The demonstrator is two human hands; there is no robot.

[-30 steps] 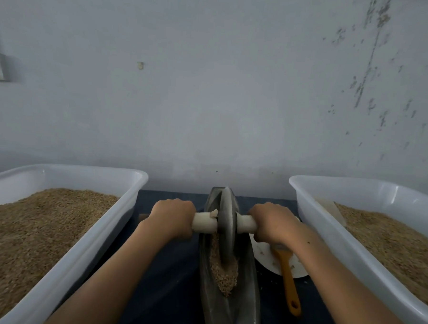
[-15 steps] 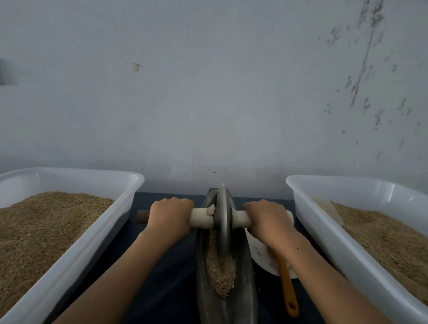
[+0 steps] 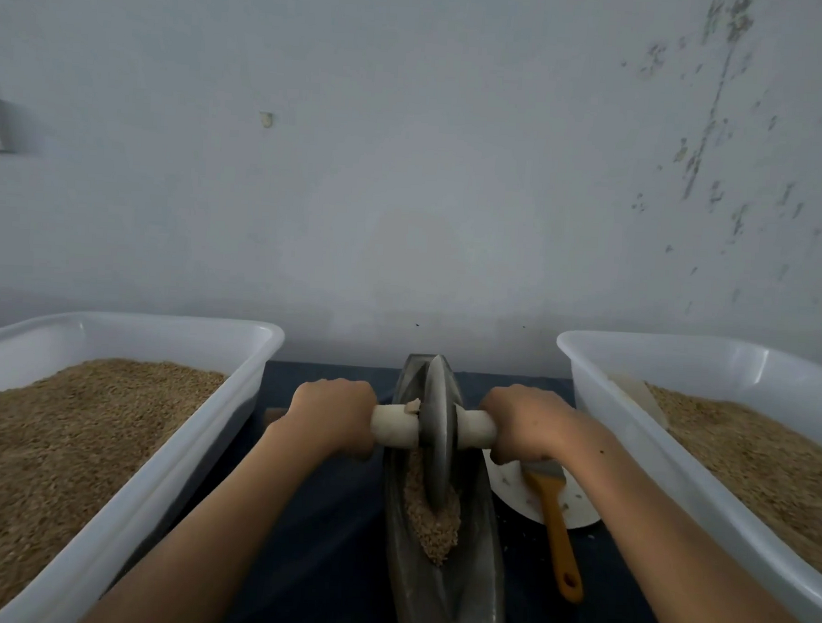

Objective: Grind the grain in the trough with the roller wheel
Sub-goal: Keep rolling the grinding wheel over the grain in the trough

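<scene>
Flanking tubs: two white plastic tubs [image 3: 117,524] [image 3: 705,474] of tan grain hem the dark worktop [image 3: 325,545] at its left and right edges.
Trough: narrow grey boat [image 3: 470,595], centred, grain [image 3: 431,522] inside.
Roller wheel: thin disc [image 3: 437,436] standing in the trough.
Hands: left hand [image 3: 332,414] and right hand [image 3: 522,422] clench its pale axle [image 3: 393,425].
Brush: orange-handled [image 3: 557,528], on white plate [image 3: 514,488].

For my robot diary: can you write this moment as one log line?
left hand: grips axle | right hand: grips axle | roller wheel: in trough, on grain
</scene>
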